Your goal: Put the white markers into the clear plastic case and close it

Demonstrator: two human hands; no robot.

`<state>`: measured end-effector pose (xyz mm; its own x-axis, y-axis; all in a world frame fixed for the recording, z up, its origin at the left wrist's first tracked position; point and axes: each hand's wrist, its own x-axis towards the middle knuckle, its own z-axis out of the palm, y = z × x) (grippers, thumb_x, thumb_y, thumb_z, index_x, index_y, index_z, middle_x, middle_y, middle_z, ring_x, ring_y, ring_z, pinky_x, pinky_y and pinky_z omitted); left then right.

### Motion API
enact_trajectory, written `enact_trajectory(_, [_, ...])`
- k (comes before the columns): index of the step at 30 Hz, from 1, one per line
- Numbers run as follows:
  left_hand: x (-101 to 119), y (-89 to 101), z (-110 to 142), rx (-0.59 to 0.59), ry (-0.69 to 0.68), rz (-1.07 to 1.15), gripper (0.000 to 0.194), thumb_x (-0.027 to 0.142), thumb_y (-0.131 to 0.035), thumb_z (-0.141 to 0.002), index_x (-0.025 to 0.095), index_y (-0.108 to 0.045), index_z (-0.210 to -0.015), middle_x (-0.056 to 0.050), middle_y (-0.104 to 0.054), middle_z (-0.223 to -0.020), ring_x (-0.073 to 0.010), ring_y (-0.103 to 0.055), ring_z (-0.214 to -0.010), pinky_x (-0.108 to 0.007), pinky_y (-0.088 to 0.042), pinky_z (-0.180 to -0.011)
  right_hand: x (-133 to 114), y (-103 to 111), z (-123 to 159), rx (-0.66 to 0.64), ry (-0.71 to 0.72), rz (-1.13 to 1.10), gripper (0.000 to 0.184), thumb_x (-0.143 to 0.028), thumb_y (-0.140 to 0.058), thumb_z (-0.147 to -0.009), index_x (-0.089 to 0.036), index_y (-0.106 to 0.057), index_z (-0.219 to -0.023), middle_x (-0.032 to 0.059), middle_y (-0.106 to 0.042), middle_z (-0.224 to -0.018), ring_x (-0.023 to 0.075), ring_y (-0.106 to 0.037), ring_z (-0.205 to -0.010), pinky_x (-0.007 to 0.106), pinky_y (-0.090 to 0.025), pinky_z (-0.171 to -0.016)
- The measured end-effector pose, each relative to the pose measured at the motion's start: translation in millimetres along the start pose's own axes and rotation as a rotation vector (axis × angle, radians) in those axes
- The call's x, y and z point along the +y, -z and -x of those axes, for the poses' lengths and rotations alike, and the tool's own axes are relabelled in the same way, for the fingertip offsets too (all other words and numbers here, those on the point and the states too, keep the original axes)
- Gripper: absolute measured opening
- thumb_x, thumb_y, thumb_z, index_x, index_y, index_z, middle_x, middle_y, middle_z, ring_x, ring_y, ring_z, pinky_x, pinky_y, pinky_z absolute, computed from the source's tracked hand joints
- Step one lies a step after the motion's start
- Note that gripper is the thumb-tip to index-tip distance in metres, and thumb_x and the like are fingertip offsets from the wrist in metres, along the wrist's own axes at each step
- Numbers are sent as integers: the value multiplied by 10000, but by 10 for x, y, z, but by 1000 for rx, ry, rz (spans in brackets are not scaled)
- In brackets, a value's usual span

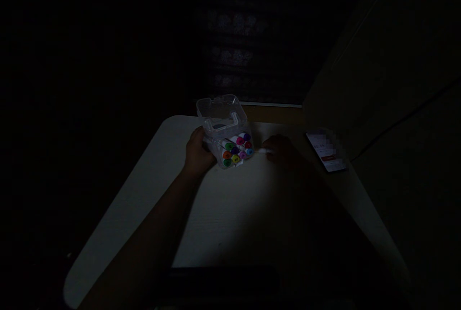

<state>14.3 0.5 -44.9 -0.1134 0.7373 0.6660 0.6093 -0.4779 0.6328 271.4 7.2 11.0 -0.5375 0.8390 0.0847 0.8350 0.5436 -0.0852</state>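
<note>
The scene is very dark. A clear plastic marker box (230,149) stands tilted on the white table (151,180), its lid (220,110) swung open toward the back. Several markers with coloured caps (237,150) show inside. My left hand (197,152) grips the left side of the box. My right hand (283,152) rests just right of the box, its fingers curled on a white marker (262,151) whose tip points at the box.
A lit phone (327,151) lies on the table at the right. A dark flat object (223,279) sits at the near edge. A cable (403,117) runs across the dark floor on the right.
</note>
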Motion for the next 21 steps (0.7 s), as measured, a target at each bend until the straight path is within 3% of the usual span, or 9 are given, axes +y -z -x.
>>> enact_trajectory(2, [16, 5, 2, 3, 11, -3, 504, 303, -710, -589, 247, -573, -1071, -73, -611, -1137, -312, -562, -1094, -450, -456, -940, 13, 22, -6, 17, -3, -17, 189, -236, -590, -828, -138, -635, -983, 78, -650, -982, 193, -590, -942, 370, -466, -867])
enact_trajectory(6, [35, 10, 1, 1, 30, -7, 503, 293, -707, -595, 226, -578, -1076, -83, -607, -1155, -313, -563, -1090, -448, -452, -936, 8, 172, 29, 155, -52, -59, 324, -162, -549, -766, -108, -609, -1080, 135, -647, -1015, 241, -570, -975, 360, -442, -866])
enact_trajectory(13, [-28, -15, 7, 3, 43, 24, 523, 307, -706, -581, 213, -575, -1078, -95, -600, -1173, -313, -553, -1106, -436, -447, -938, -109, 463, 213, 554, 18, -315, 588, -208, -563, -745, -188, -437, -1319, 69, -623, -1024, 195, -600, -828, 320, -495, -730])
enact_trajectory(16, [-4, -6, 9, 9, 40, 3, 501, 299, -692, -596, 208, -579, -1075, -93, -600, -1178, -305, -561, -1092, -427, -446, -940, -207, 609, 325, 663, 60, -324, 582, -235, -586, -763, -239, -436, -1325, 55, -612, -1074, 172, -609, -780, 303, -509, -687])
enact_trajectory(21, [13, 1, 5, 10, 28, -3, 511, 299, -688, -583, 203, -580, -1072, -89, -607, -1154, -304, -566, -1085, -425, -449, -939, -411, 868, 540, 896, 113, -351, 496, -236, -655, -747, -216, -534, -1227, 46, -634, -912, 173, -599, -725, 293, -517, -603])
